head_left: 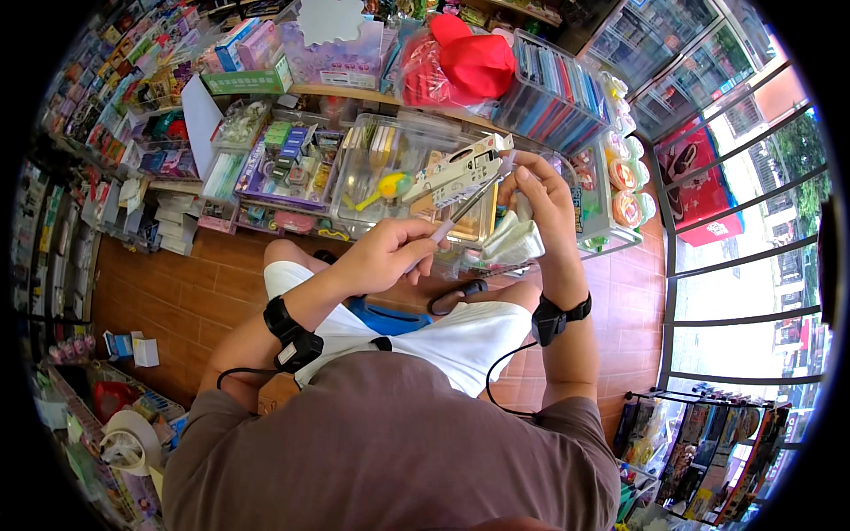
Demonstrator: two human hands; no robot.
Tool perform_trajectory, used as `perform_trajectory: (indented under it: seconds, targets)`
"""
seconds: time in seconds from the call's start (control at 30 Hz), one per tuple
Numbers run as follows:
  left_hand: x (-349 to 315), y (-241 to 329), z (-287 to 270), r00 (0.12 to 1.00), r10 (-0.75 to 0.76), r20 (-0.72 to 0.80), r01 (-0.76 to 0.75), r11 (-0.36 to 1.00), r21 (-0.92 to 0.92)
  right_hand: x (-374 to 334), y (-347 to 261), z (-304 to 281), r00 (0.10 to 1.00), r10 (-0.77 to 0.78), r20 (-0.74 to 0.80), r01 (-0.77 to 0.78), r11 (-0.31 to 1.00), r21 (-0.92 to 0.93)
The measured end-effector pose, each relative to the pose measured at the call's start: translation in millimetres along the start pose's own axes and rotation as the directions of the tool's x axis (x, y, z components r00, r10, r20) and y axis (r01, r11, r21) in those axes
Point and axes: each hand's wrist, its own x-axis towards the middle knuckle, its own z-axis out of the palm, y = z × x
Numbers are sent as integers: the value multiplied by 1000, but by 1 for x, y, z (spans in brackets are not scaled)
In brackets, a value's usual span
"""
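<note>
Above the display case, my left hand (394, 254) is closed around the pale purple end of a slim pen-like rod (466, 205). Its dark, shiny middle runs up and to the right. The fingers of my right hand (542, 190) pinch together at the rod's far end, which is also pale. A white cloth (513, 241) hangs just below the right hand; whether the fingers hold it I cannot tell. Behind the rod lies a long white printed box (456, 173). Left of it, a yellow and green toy (390, 188) rests on the clear plastic case (354, 164).
Bins of small packages (288, 164) stand to the left of the case. At the back are a red bag (460, 62) and a clear box of card sleeves (558, 80). Round tubs (627, 211) line the right end. Racks and a glass front surround the tiled floor (177, 292).
</note>
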Motion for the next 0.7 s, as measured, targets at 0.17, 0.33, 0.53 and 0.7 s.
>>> perform_trajectory:
  seconds: [0.17,0.33,0.53,0.7]
  targets:
    - [-5,-4,-2,1000,16,5,-16,1000,20,3,-1,3,996,10,91,6,986,-168]
    - [-8,-6,-2,985,105,-140,-69,969,236,1,1,7,998,7,67,6,980,-198]
    - [-8,4,-7,888,419,-190,-222,752,620,-2,-1,15,998,55,-14,-56,987,-150]
    - [-4,-2,-13,811,562,-164,-300,640,708,-1,10,2,992,130,2,-129,989,-76]
